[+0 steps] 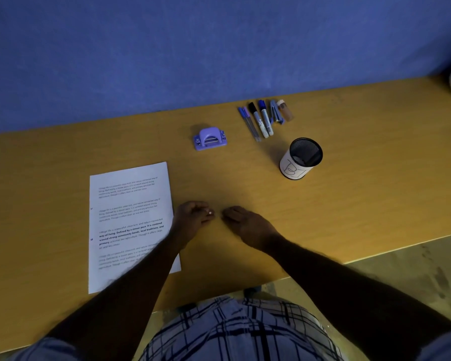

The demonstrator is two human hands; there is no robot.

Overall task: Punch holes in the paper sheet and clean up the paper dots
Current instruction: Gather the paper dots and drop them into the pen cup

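Head view: paper sheet [130, 225] lay flat near the bench's [349, 194] front edge, left of centre, w/ two punched holes showing along its left margin, so punching looked done and cleanup was the step in hand. Hole punch [210, 139] sat well back toward the rear edge, apart from the sheet, prob. parked out of the way. Left hand [193, 217] rested just beside the sheet's right edge, fingers curled in, w/ a small white speck at the fingertips, likely a paper dot [209, 212] pinched or pressed there. Right hand [242, 221] was close by, fingers bunched down on the bench; can't tell if it held anything. Both hands worked the same bare patch, prob. where the dots fell. Mesh cup [301, 158] stood toward the right rear, plausibly the bin for the dots. Pens and markers [261, 119] lay in a row by the rear edge, unused.
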